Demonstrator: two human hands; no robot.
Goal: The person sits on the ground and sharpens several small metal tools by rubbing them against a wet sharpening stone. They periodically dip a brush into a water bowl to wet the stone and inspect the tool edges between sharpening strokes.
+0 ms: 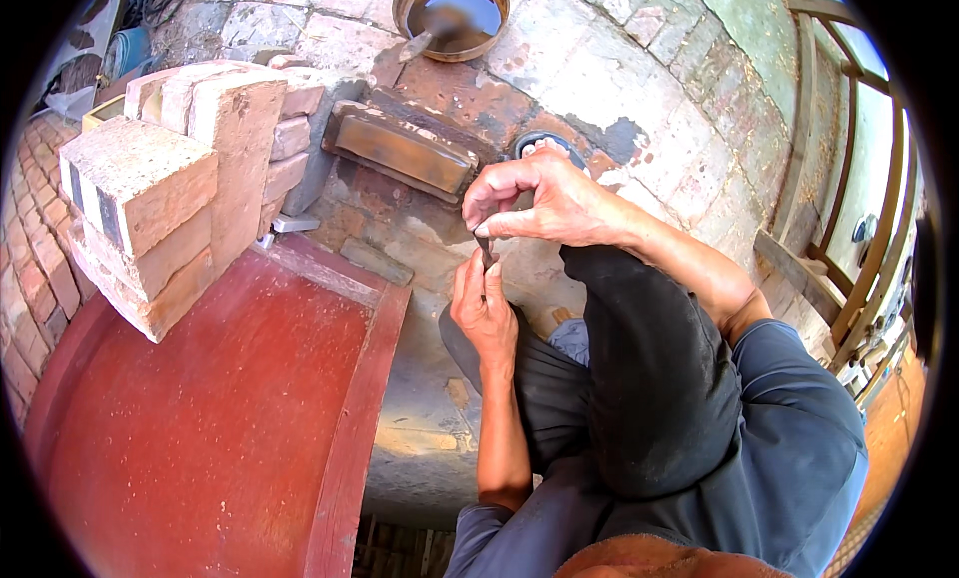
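A small dark piece (486,250), possibly a strip or fastener, was pinched between my hands above my raised knee (639,358). My right hand (539,198) gripped its top; my left hand (482,303) grasped below. Work on it appeared unfinished. Stacked bricks (170,188) stood left.

Brick-paved floor (619,48), worn, stained, in bright daylight. Stacked loose bricks (170,188) at left beside red-painted curved surface (210,408). Round water-filled basin (452,13) at top. Wooden-framed railing (849,178) at right.
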